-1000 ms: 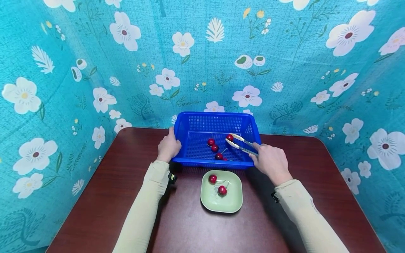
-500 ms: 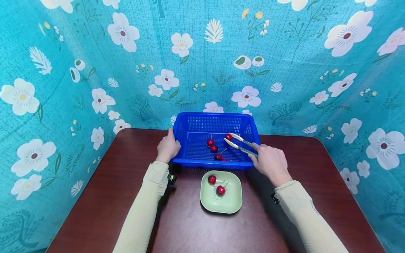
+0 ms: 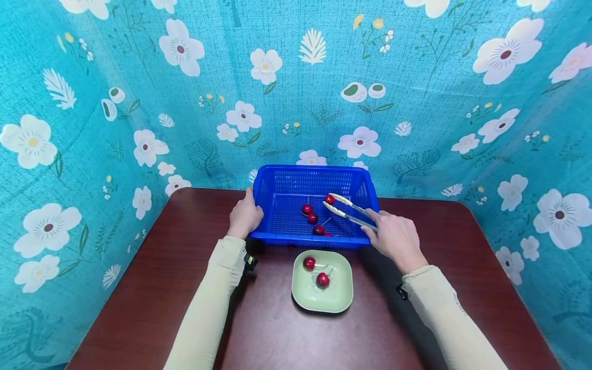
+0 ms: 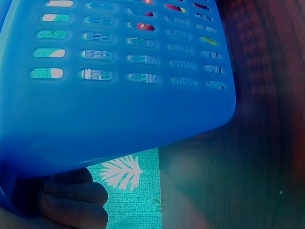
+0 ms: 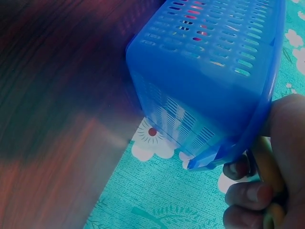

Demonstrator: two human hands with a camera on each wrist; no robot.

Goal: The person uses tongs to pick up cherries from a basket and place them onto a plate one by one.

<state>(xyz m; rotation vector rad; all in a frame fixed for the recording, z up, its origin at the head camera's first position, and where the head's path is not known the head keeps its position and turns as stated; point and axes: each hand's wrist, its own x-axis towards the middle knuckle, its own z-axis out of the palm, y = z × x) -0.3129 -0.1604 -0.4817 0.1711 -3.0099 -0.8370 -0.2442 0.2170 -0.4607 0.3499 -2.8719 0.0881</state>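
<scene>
In the head view my left hand [image 3: 245, 215] grips the left rim of a blue plastic basket [image 3: 305, 239]; the left wrist view shows its curled fingers [image 4: 78, 202] at the basket's side. My right hand [image 3: 396, 239] holds a pair of tongs [image 3: 352, 206] that reach over the basket's right rim. At the tongs' pale tips is a red cherry [image 3: 329, 199], higher up than the other fruit. Several more cherries lie on the basket floor, among them a stemmed cherry [image 3: 307, 209] and another cherry [image 3: 318, 229] by the front wall.
A pale green square dish [image 3: 322, 303] stands in front of the basket, with one cherry [image 3: 309, 263] and a second cherry [image 3: 322, 279] in it. All rests on a dark red-brown table [image 3: 185, 257]. A blue flowered cloth [image 3: 296, 103] hangs behind and at both sides.
The tongs and the cherry at their tips have shifted slightly left and up inside the basket. My left hand keeps its grip on the rim; the dish stays put.
</scene>
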